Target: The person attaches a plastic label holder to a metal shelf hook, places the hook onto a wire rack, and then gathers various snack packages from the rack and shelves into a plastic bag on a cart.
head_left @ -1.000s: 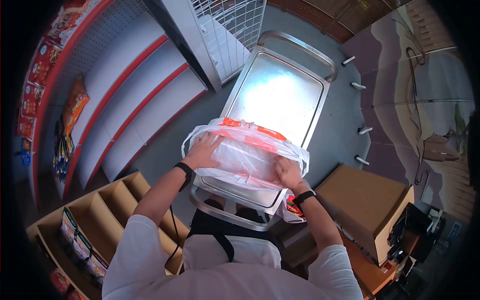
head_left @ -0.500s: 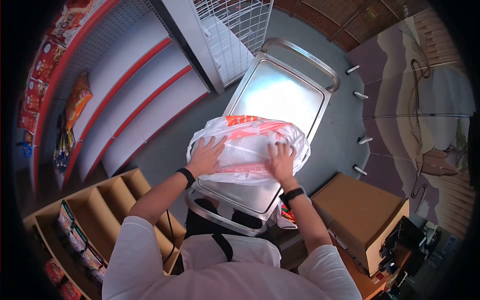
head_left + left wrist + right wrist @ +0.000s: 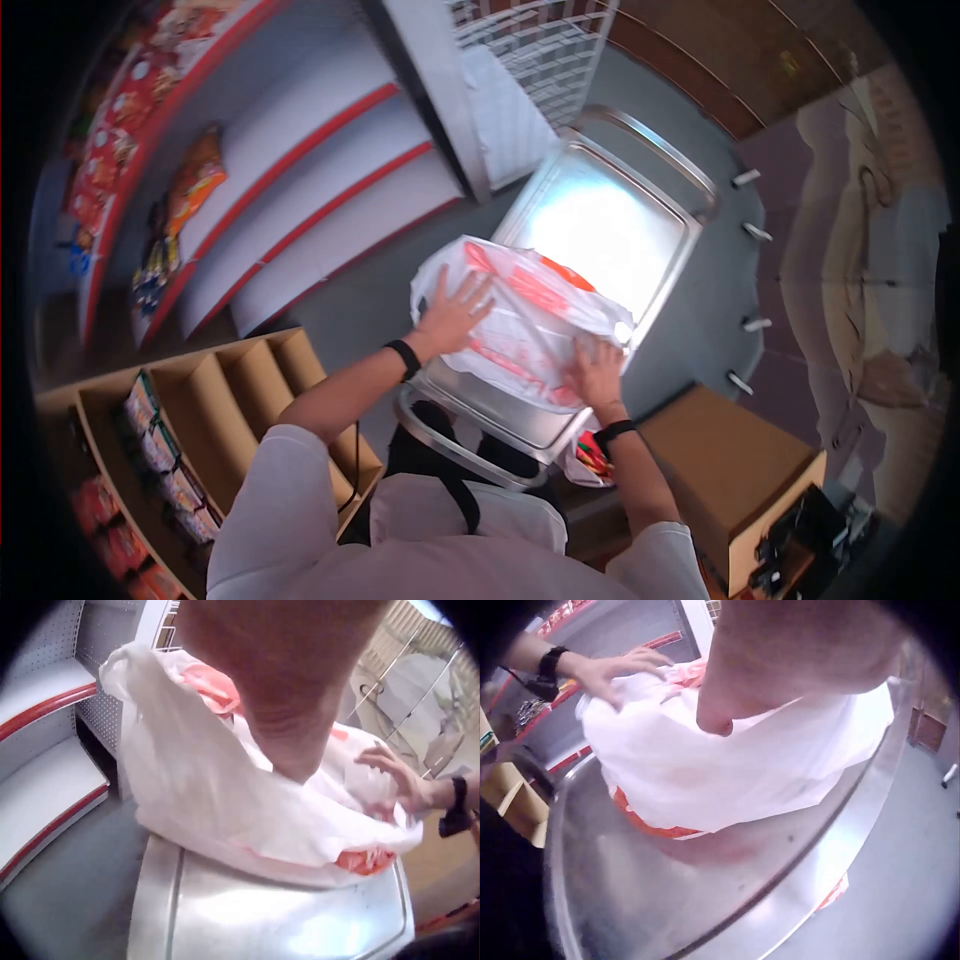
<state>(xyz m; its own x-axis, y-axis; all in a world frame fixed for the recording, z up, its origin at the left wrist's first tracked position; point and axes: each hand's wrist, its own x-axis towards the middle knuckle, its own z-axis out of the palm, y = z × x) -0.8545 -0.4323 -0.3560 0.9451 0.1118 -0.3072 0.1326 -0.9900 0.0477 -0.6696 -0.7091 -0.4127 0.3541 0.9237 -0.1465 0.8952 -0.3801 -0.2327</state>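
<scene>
A white plastic bag with red and orange print (image 3: 530, 330) lies across the near part of a steel trolley's tray (image 3: 610, 220). The left hand (image 3: 453, 315) rests on the bag's left part with fingers spread. On its right end lies the right hand (image 3: 596, 375), fingers apart and only slightly bent. In the left wrist view the bag (image 3: 217, 787) bulges up beside the left hand (image 3: 292, 690). The right wrist view shows the bag (image 3: 727, 772) on the metal tray under the right hand (image 3: 780, 667). The bag's contents are hidden.
White shelves with red edges (image 3: 330, 130) stand at the left, with snack packets (image 3: 195, 185). A compartmented cardboard rack (image 3: 200, 400) is at the lower left. A cardboard box (image 3: 725, 455) stands at the right, near a small bag with red packets (image 3: 592, 458). Behind is a white wire grid (image 3: 540, 60).
The right hand has gone from curled at the bag's edge to fingers spread on top. The bag looks flatter and turned slightly. The head view has shifted, moving the scene rightward and down.
</scene>
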